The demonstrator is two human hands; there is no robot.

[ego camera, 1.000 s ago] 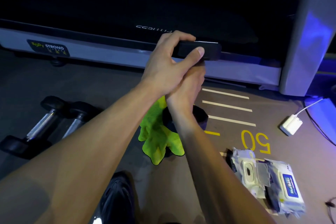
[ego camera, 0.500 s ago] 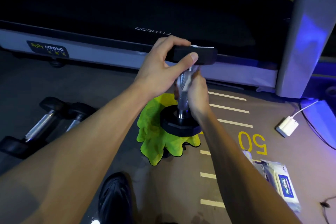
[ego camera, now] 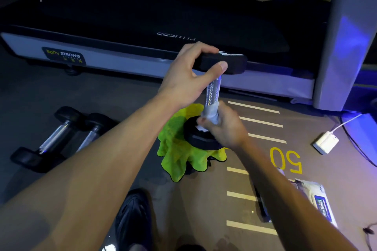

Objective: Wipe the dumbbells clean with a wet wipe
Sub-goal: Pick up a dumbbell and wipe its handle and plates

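Dumbbell (ego camera: 212, 91) held upright over the floor, just in front of the treadmill's (ego camera: 122, 63) near edge, lower head set on a crumpled green cloth (ego camera: 179, 157), probably to keep the cleaned end off the floor and stop it sliding. Left hand (ego camera: 189, 79) clamped on the upper head, fingers over the top and thumb across the near face, steadying the weight so the bar stays vertical. Right hand (ego camera: 224, 128) wrapped round the low end of the chrome bar with a wet wipe (ego camera: 211, 111) bunched between fingers and metal, just above the lower head; knurled bar bare above it. Judged mid-stroke along the handle, with the heads possibly yet to do. Two more dumbbells (ego camera: 61, 136) lying side by side toward the left edge of the floor area, untouched for now. Wipe packet (ego camera: 318, 199) at the lower right, within easy reach for a fresh sheet
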